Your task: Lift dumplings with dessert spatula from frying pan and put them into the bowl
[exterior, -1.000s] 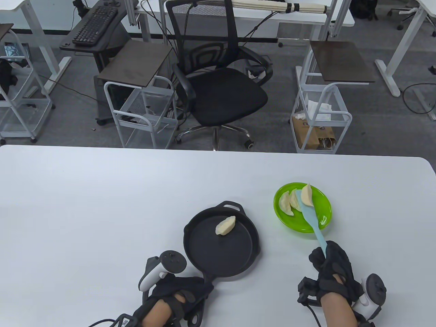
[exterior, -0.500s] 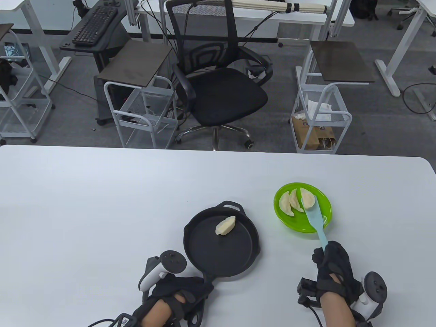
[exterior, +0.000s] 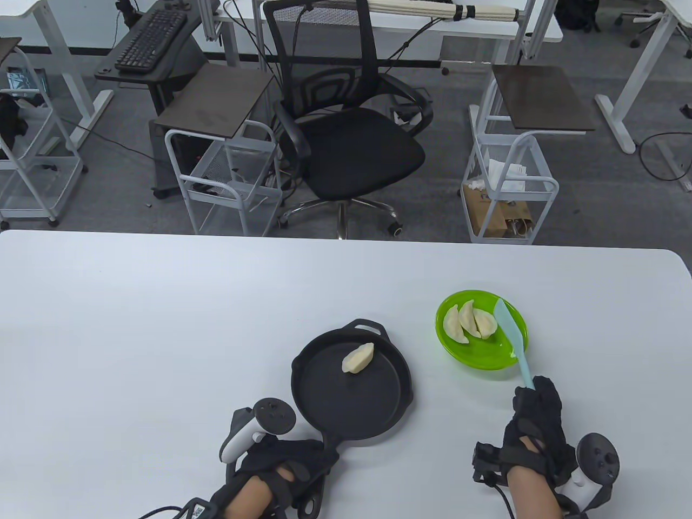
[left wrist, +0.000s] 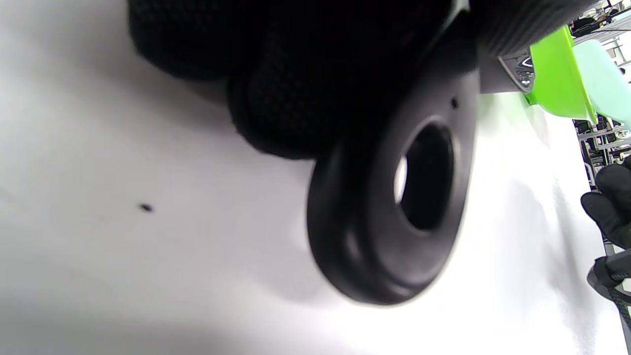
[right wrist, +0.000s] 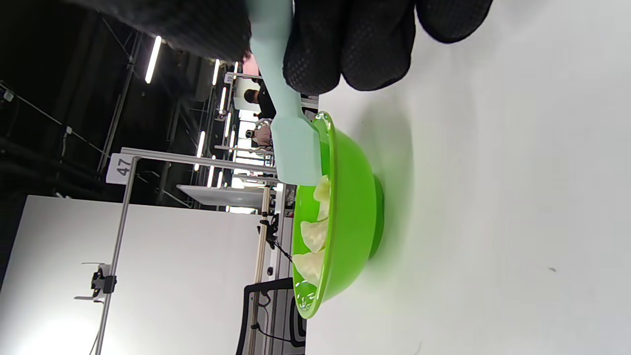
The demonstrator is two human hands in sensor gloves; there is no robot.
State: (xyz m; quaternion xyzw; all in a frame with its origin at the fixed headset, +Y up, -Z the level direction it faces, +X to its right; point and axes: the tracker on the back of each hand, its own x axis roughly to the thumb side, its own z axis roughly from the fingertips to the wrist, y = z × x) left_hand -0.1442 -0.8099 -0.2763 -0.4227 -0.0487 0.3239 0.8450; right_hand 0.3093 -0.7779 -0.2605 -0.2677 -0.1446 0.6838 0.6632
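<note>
A black frying pan [exterior: 351, 397] sits on the white table with one pale dumpling [exterior: 358, 358] in its far part. My left hand [exterior: 286, 467] grips the pan's handle [left wrist: 394, 212] at the near edge. The green bowl [exterior: 481, 354] to the right holds three dumplings [exterior: 470, 323]. My right hand [exterior: 535, 419] holds the light blue dessert spatula [exterior: 511, 332] by its handle. Its bare blade hangs over the bowl's right side, beside the dumplings. In the right wrist view the spatula [right wrist: 296, 148] stands just above the bowl [right wrist: 350, 217].
The white table [exterior: 162, 324] stretches wide to the left and far side. Behind it stand a black office chair [exterior: 346, 135] and white wire carts [exterior: 508, 189].
The dumpling slid off the spatula into the bowl beside the other two. My right hand drew the empty spatula to the right and slightly back. The left hand and pan stayed still.
</note>
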